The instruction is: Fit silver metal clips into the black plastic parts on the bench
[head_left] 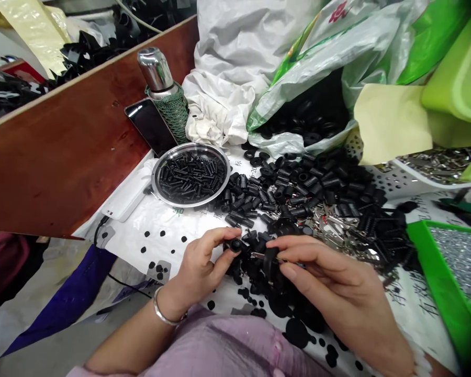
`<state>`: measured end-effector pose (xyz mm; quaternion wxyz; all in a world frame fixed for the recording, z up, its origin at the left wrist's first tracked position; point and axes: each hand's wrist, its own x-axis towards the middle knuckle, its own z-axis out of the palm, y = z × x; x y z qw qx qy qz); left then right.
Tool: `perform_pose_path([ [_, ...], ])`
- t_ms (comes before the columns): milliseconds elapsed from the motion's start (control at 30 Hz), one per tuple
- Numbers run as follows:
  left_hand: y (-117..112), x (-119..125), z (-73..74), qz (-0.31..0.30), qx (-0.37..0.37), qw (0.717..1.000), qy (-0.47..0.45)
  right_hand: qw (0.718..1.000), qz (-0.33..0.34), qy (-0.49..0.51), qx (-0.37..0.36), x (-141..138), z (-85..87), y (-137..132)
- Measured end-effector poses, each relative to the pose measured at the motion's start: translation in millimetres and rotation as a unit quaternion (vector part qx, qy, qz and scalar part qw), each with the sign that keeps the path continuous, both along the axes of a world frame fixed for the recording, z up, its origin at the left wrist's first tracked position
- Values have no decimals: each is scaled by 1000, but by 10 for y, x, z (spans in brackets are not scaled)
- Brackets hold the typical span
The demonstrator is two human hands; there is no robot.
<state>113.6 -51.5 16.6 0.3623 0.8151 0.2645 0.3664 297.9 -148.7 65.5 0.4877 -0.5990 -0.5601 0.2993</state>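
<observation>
My left hand (206,256) pinches a short black plastic sleeve (235,244) between thumb and forefinger, its round end turned up. Close to its right, my right hand (317,267) is closed on a thin metal strip (259,255) with a black ring (272,262) around it. The strip points at the sleeve; whether they touch I cannot tell. Under and behind both hands spreads a pile of black tubes (294,183) mixed with metal clips (329,230). More dark pieces lie below my fingers, partly hidden by them.
A round metal dish (154,183) of black springs stands left of the pile, near a phone (151,125) and a flask (156,68). Behind is an open plastic bag (298,99) of black rings. At right sits a green tray (427,256) of small shiny pins. A wooden board (63,152) borders the left.
</observation>
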Motion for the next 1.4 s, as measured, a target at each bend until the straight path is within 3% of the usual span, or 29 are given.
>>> perform_pose_path([
  [200, -19, 96, -9, -3, 85, 996, 24, 1000, -9, 24, -19, 10, -2, -54],
  [467, -56, 164, -57, 16, 107, 994, -2, 999, 1, -34, 21, 12, -26, -29],
  [733, -98, 177, -71, -12, 144, 989, 16, 976, 29, -204, 74, -26, -60, -55],
  [1033, -72, 216, 14, -39, 149, 988, 29, 981, 37, -189, 37, 65, -112, 8],
  [1133, -60, 213, 29, -55, 132, 988, 57, 965, 52, -252, 49, 104, -131, -25],
  [1300, -52, 220, 19, -63, 147, 985, 67, 899, 84, -410, 131, 112, -122, -33],
  [1400, -23, 233, 32, -61, 163, 982, 79, 880, 86, -441, 155, 108, -99, 8],
])
